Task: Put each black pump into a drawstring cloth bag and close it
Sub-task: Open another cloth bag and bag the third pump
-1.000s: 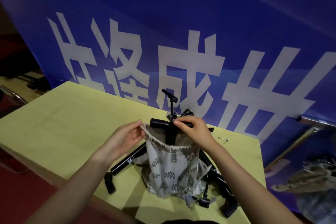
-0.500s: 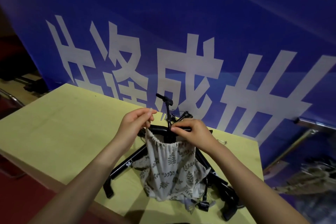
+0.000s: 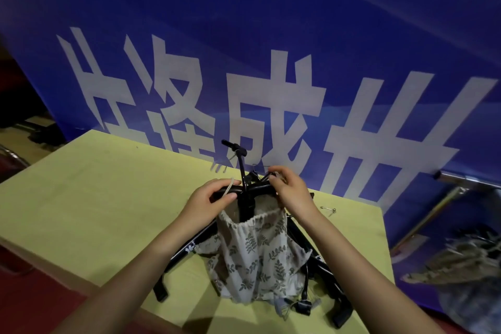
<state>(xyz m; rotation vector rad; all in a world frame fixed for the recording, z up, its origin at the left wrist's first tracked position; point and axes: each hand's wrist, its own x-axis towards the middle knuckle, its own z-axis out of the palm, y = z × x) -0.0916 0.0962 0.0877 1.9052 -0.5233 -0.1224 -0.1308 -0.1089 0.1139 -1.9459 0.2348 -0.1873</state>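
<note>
Backing yellow table (image 3: 81, 211), blue banner (image 3: 271, 22)

Backdrop: blue banner (image 3: 271, 22) with large white characters, behind the grip; Table: yellow-green tabletop (image 3: 95, 198) beneath it; Floor: dark red (image 3: 32, 304), lower left; Light: dim

The left half of the yellow table (image 3: 89, 206) is left open for passage — the right half is crowded by loose black pumps (image 3: 187, 249) (crossed under the bag (image 3: 254, 260)), with the blue banner (image 3: 271, 35) behind.
</note>
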